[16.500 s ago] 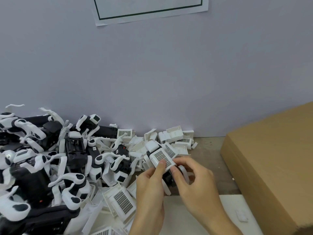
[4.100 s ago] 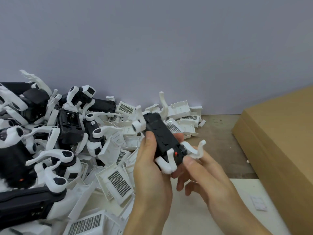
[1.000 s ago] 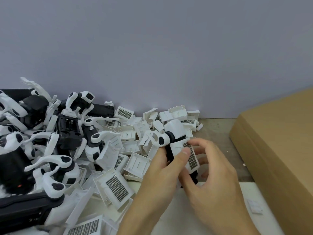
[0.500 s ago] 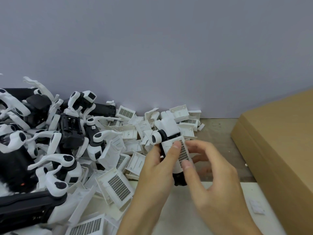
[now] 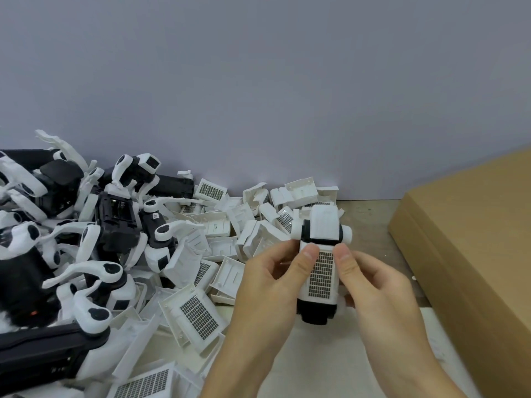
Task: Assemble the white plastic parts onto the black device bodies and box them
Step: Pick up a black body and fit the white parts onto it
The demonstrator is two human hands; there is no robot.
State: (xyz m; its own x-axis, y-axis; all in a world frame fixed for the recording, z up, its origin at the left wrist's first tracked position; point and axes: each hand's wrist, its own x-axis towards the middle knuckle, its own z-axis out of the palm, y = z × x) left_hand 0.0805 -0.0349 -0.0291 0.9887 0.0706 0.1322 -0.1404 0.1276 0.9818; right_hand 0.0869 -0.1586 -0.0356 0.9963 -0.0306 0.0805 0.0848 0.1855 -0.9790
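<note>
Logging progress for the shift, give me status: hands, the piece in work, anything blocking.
Left hand and right hand both grip black device body. Both thumbs press white grille cover onto it. Cardboard box at right, closed; path unobstructed.

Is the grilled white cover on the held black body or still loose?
On, apparently: the grilled cover lies flush along the black body, both thumbs pressing its upper end. Whether it has clicked home, cannot tell.

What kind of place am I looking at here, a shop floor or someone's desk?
Most likely a small assembly or packing bench. A bulk pile of black device bodies and loose white grille covers lies against a plain wall, a cardboard box waits alongside, and both hands hold one unit.
</note>
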